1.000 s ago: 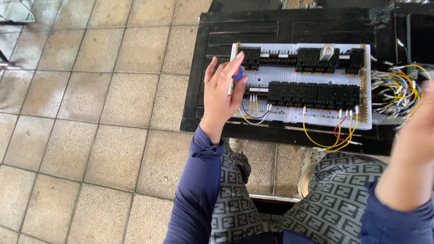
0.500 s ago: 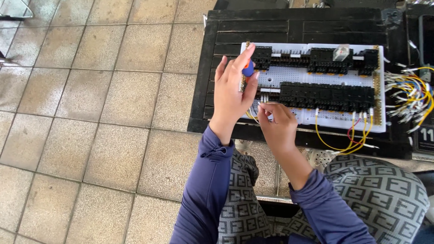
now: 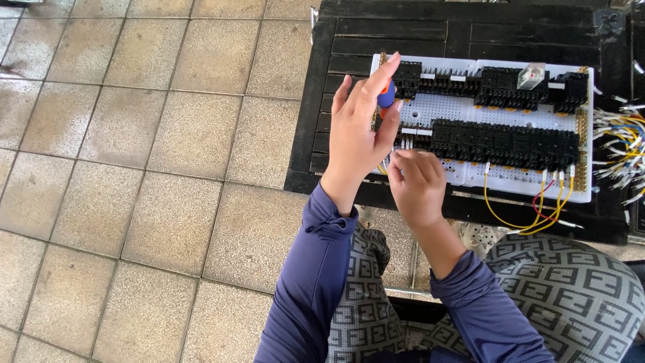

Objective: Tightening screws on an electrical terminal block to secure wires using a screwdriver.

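Pinching the blue-and-orange screwdriver (image 3: 385, 94) between thumb and fingertips, my left hand (image 3: 359, 131) stands upright over the left end of the white perforated panel (image 3: 457, 107); the other fingers are fanned loosely, so the hand is half closed, bearing only on the handle. The tool looks light and stiff, with a smooth plastic grip that could roll between the fingers, so I judge the handle's thick middle the best place to hold it. Its blade is hidden behind my hand.

My right hand (image 3: 415, 181), at about 5 o'clock from the left, is curled with the fingertips down at the panel's lower left edge, touching the small white-tipped wire ends (image 3: 407, 142) there. Whether it grips one I cannot tell. Those wires look thin, limp and easy to bend, so they are best taken close to the ferrule.

Two rows of black terminal blocks (image 3: 504, 141) run across the panel, with a clear relay (image 3: 532, 75) at 1 o'clock. Yellow and red wires (image 3: 537, 208) loop off the lower edge at 4 o'clock, and a loose bundle of wires (image 3: 621, 144) lies at 3 o'clock.

It all rests on a black slatted wooden table (image 3: 349, 40), flat but gapped, where small parts might slip through. Beige floor tiles (image 3: 134, 168) fill the left side, and my patterned trousers (image 3: 571, 296) show at 5 o'clock.
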